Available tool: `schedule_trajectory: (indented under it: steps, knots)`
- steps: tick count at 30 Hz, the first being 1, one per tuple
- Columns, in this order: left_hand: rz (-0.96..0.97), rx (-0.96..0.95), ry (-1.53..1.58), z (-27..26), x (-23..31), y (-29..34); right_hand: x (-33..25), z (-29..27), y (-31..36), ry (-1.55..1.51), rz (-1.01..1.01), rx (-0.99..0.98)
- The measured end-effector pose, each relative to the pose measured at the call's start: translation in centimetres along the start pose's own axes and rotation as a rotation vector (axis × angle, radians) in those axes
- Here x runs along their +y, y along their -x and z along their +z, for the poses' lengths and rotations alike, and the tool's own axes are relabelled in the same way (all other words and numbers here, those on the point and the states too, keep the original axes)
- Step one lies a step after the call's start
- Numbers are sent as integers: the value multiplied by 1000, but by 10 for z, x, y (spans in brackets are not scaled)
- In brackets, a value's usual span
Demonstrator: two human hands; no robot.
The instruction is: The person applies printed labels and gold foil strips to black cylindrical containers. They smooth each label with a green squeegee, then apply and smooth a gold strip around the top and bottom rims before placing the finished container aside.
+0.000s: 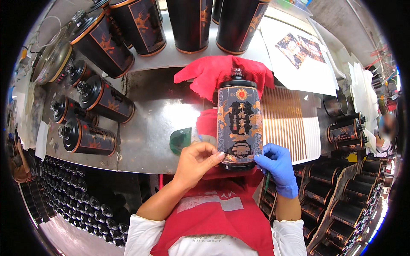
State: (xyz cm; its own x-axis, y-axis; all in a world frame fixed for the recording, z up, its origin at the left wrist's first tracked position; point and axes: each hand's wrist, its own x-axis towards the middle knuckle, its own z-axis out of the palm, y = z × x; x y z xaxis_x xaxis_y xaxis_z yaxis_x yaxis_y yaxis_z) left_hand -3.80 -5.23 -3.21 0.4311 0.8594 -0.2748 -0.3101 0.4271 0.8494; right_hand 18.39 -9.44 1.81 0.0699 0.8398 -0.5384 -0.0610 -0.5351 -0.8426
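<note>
A black bottle [237,167] with a clear stopper lies on a red cloth in front of me. A dark label [240,123] with orange patterns covers its face. My left hand [198,164], bare, pinches the label's lower left corner between thumb and finger. At the opposite lower corner, my right hand [279,168] in a blue glove has its thumb and finger closed on the label's edge. A thin dark green piece [267,181] sticks out below the gloved fingers; its full shape is hidden. Left of the bottle, a green flat scraper [180,141] rests on the metal table.
Several labelled black bottles [106,100] lie at the left, and larger black canisters [190,25] stand at the back. The red cloth [200,72] bunches behind the bottle. Copper-striped sheets [284,115] and white paper [316,79] lie right. Racks of bottles [348,192] flank me below.
</note>
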Motion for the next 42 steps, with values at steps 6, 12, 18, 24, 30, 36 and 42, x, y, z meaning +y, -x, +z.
schedule_trajectory:
  steps: [6, 12, 18, 24, 30, 36, 42]
  knots:
    - [-28, -10, 21, -2, 2, 1, 1, 0, 0, -3, -29, -10]
    - [-20, -35, 20, -4, 0, 0, -1, 1, 2, 25, -15, -11]
    - [-47, -59, 22, -7, 3, -1, -2, 0, 3, 17, -4, -27]
    - [-54, -47, -27, -6, 5, 0, 0, -4, 4, 22, 8, -36]
    - [-19, -36, -16, -2, 2, 6, 2, -2, 5, -79, -59, -19]
    - [-41, -4, -8, 2, 0, 6, -4, 3, 9, -72, -34, 22]
    - [-60, -10, 6, 2, 4, 7, -3, 3, 8, -93, -28, 15]
